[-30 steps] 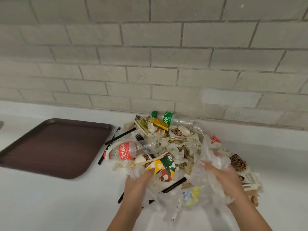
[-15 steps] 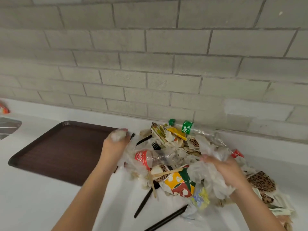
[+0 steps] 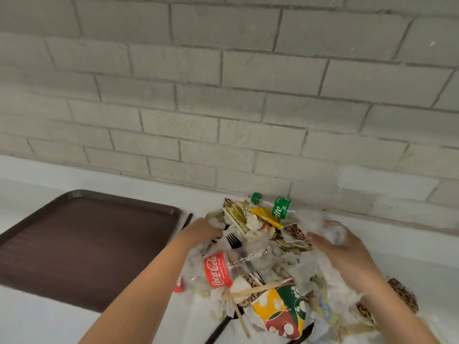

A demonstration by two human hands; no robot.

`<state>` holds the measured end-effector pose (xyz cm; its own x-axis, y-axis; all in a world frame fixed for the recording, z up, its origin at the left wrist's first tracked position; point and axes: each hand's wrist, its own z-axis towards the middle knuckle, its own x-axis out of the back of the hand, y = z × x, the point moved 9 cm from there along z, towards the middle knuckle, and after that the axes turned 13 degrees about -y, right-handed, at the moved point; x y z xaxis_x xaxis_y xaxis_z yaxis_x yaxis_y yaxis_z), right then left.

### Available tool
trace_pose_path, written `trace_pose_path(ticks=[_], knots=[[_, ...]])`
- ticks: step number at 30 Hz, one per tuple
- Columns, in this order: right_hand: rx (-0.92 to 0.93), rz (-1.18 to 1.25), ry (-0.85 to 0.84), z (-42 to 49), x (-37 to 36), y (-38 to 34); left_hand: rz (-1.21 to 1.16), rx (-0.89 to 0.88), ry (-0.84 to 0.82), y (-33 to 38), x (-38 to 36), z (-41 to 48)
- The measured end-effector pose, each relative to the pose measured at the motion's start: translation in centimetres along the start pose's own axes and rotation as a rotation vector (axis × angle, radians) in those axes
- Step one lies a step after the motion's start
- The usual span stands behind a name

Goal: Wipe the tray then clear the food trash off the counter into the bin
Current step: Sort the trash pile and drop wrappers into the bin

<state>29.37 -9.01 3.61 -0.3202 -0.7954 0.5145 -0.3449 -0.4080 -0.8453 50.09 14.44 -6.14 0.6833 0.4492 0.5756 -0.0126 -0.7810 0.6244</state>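
Left hand: pushed into the far left edge of the trash heap, fingertips buried under wrappers. Cannot tell if they are curled on anything.

Right hand: on the far right edge, laid over crumpled white napkins. Blurred, so I cannot tell if the fingers are clamped or only draped.

Hands sit on opposite flanks of the heap, wrists angled inward. This reads as corralling the loose stuff into one bundle, not picking out single pieces.

Between the hands:
- black fork lying on top
- crushed Coca-Cola bottle on its side, toward the near left
- Sprite bottle against the brick wall, beyond both hands
- printed paper cup at the near edge, outside the reach

The whole heap rests on the white counter.

Brown tray: just left of the heap, flat, nothing on it. It looks set aside to leave room.

Bin not in sight. Judgement: gathering stage, with the near-side items likely to spill if lifted as is.
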Motion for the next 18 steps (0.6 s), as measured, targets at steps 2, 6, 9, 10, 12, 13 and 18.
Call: trace_pose_path(ticks=[2,6,9,10,12,13,18], knots=[[-0.028,-0.003,0.008,0.0,0.1,0.5,-0.033,0.004,-0.035,0.4,-0.8,-0.1],[-0.036,-0.003,-0.002,-0.3,-0.2,1.0,-0.100,-0.067,-0.013,1.8,-2.2,-0.5],[-0.036,-0.024,-0.039,-0.7,-0.7,1.4,-0.092,-0.134,0.061,3.2,-2.2,-1.8],[-0.045,-0.014,-0.035,-0.6,-0.5,1.7,-0.112,-0.150,0.105,3.5,-1.5,-2.3],[-0.059,-0.021,-0.030,-0.7,-0.3,2.2,-0.251,-0.149,0.180,3.7,0.2,-3.4],[-0.060,-0.022,-0.022,-0.9,-0.1,2.2,-0.324,-0.159,0.209,3.8,1.1,-3.9],[-0.057,-0.001,-0.023,-1.5,-0.3,2.4,-0.584,-0.264,0.228,4.4,4.5,-5.7]])
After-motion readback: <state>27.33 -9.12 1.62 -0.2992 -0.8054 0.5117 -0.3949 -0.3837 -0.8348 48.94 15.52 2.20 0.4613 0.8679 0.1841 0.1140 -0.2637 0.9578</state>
